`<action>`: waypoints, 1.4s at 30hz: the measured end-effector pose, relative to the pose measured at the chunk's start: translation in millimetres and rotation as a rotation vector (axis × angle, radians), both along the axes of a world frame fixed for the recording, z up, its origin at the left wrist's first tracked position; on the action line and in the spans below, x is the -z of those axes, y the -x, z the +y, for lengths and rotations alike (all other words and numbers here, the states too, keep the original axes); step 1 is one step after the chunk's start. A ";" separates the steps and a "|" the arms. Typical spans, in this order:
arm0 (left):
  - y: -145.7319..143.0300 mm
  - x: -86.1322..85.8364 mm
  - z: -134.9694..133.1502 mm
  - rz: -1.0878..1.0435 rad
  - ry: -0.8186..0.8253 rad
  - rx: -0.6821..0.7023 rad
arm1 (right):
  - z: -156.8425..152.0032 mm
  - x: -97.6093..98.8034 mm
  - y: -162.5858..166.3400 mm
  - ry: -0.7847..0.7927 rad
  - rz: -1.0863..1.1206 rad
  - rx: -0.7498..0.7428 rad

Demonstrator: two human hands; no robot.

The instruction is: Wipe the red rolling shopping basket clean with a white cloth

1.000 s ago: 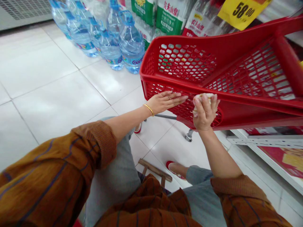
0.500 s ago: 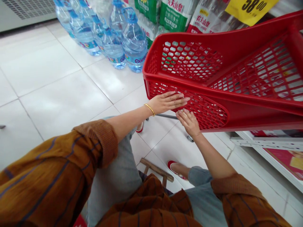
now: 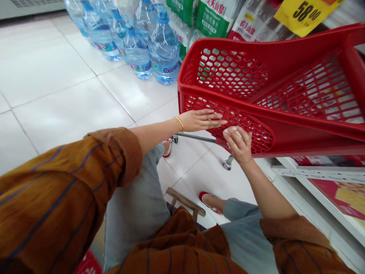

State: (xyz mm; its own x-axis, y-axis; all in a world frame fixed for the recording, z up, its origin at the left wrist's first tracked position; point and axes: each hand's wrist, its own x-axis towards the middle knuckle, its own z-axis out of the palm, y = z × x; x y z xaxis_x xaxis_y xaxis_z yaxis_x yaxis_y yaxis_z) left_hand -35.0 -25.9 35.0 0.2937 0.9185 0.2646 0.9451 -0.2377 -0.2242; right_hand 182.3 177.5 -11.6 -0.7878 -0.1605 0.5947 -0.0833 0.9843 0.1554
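Note:
A red plastic shopping cart basket (image 3: 285,64) stands tilted in front of me on small wheels. My left hand (image 3: 201,120), with a gold bangle on the wrist, lies flat and open against the basket's mesh side. My right hand (image 3: 238,145) is closed on a pale cloth (image 3: 231,130) and presses it against the lower mesh of the same side, just right of my left hand. I sit low on a small wooden stool (image 3: 185,201), in grey trousers and red shoes.
Large water bottles (image 3: 162,49) stand on the white tiled floor behind the cart. Packs of bottled water and a yellow price tag (image 3: 305,13) are at the top right. A white shelf edge (image 3: 319,179) runs along the right.
My right hand went from the basket's rim down under its lower edge, then back up onto the lower mesh with the cloth showing again. My left hand stayed flat on the side.

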 end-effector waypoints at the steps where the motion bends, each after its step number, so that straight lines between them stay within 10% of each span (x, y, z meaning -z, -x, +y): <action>1: 1.2 -1.5 -0.7 -0.016 0.020 0.025 | 1.8 -4.9 1.0 0.026 0.045 0.029; 29: 3.9 -6.8 0.2 -0.177 0.199 0.084 | -6.2 56.3 10.7 0.078 -0.139 -0.031; 42: 4.0 -1.7 -0.8 -0.183 0.065 0.085 | -13.3 27.7 7.9 -0.077 -0.218 -0.108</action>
